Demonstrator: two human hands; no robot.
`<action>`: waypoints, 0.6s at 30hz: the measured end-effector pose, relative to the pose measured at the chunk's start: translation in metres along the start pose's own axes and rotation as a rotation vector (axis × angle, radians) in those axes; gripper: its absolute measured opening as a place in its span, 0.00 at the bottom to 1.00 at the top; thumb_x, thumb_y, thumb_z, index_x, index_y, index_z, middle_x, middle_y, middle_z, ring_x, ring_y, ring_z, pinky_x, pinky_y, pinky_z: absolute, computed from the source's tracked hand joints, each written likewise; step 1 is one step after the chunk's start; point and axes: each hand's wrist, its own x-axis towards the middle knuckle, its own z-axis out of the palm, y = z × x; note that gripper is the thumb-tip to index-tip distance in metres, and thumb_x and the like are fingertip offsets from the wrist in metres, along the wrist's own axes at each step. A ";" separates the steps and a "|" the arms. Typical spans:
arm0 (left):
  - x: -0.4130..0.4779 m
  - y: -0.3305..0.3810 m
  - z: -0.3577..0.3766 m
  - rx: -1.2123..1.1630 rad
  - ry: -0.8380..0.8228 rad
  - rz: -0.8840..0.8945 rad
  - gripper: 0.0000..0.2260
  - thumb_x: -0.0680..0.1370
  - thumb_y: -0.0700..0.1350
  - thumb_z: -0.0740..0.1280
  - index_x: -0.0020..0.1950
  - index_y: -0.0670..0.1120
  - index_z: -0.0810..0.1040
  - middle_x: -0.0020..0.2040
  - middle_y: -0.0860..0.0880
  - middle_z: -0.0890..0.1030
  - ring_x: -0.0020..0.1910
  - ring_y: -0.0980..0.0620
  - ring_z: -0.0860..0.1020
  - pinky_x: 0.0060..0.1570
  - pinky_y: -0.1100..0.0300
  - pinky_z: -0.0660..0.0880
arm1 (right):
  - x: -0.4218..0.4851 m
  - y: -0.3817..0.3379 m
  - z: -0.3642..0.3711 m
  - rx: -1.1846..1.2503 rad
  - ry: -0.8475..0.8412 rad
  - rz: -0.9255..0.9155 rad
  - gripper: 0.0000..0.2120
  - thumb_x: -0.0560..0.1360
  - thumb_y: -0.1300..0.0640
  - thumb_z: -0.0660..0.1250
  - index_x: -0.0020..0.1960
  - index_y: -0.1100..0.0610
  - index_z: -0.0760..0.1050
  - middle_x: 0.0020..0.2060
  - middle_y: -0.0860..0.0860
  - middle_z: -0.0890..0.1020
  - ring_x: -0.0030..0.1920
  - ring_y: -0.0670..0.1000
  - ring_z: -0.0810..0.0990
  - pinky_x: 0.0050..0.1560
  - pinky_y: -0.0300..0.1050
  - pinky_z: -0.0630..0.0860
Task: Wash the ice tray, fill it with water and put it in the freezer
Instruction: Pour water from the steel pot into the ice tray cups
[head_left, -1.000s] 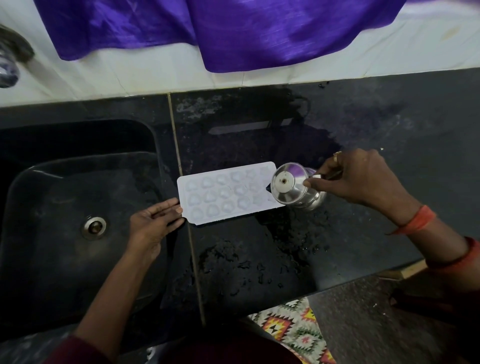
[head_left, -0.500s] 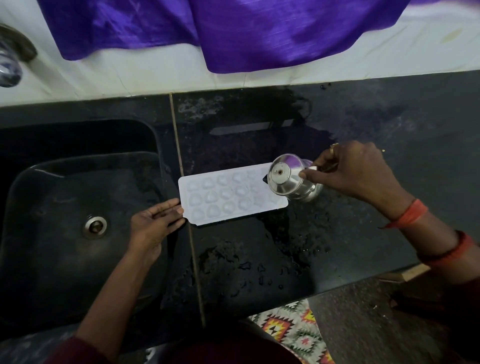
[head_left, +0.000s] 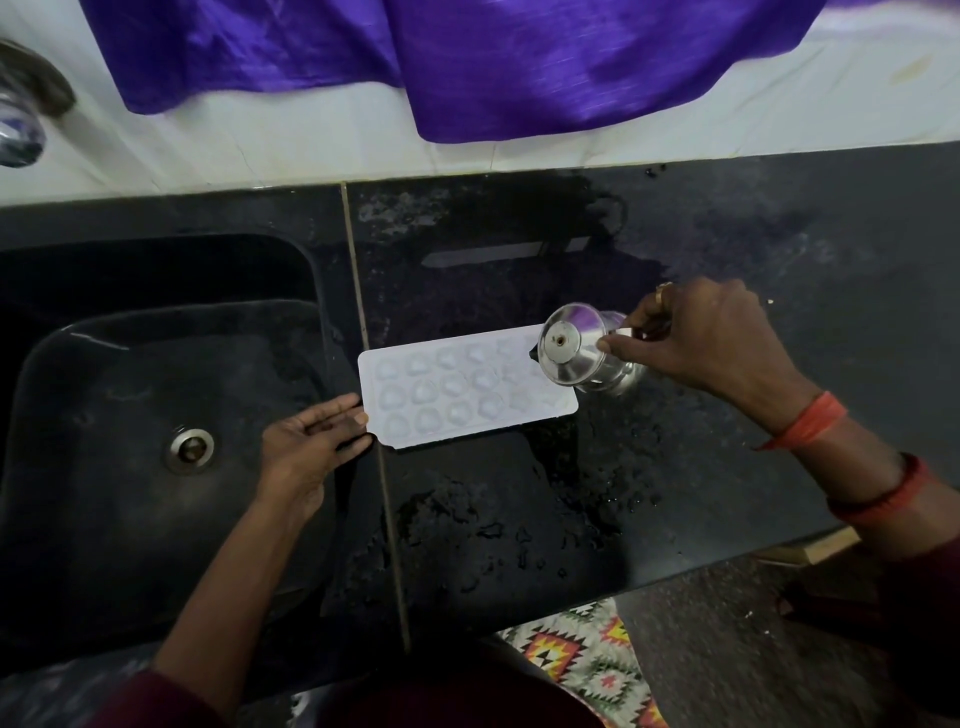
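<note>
A white ice tray (head_left: 457, 387) with several round pockets lies flat on the wet black counter (head_left: 779, 234), just right of the sink. My left hand (head_left: 311, 441) rests with straight fingers against the tray's left end. My right hand (head_left: 706, 338) grips a shiny steel cup (head_left: 582, 351), tipped on its side over the tray's right end, its base facing me. The cup's mouth is hidden.
A black sink (head_left: 130, 389) with a steel drain (head_left: 190, 449) lies to the left, and a tap (head_left: 26, 109) shows at the top left. Purple cloth (head_left: 467, 57) hangs over the white wall behind. Water puddles (head_left: 519, 519) cover the counter near its front edge.
The right hand has lifted the steel cup slightly up and back over the tray's right end. The left hand and tray have stayed in place.
</note>
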 end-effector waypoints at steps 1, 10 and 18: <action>0.000 0.000 0.000 0.003 0.002 0.001 0.13 0.74 0.33 0.73 0.58 0.37 0.82 0.53 0.41 0.86 0.52 0.47 0.85 0.45 0.59 0.84 | 0.000 0.001 0.000 -0.006 -0.001 -0.002 0.22 0.66 0.34 0.71 0.45 0.51 0.85 0.36 0.50 0.86 0.38 0.54 0.84 0.45 0.52 0.82; 0.000 0.001 0.001 0.009 0.008 -0.005 0.14 0.74 0.32 0.73 0.60 0.36 0.81 0.53 0.40 0.85 0.54 0.44 0.84 0.47 0.57 0.84 | 0.002 0.003 0.000 -0.023 0.007 -0.011 0.20 0.66 0.35 0.72 0.44 0.51 0.86 0.36 0.52 0.86 0.38 0.57 0.84 0.45 0.55 0.82; -0.001 0.002 0.002 0.007 0.001 0.004 0.15 0.74 0.32 0.73 0.60 0.36 0.81 0.53 0.41 0.85 0.53 0.45 0.84 0.45 0.58 0.84 | 0.002 0.004 -0.003 0.000 0.001 -0.003 0.22 0.64 0.33 0.70 0.43 0.51 0.85 0.36 0.50 0.86 0.38 0.56 0.84 0.45 0.55 0.82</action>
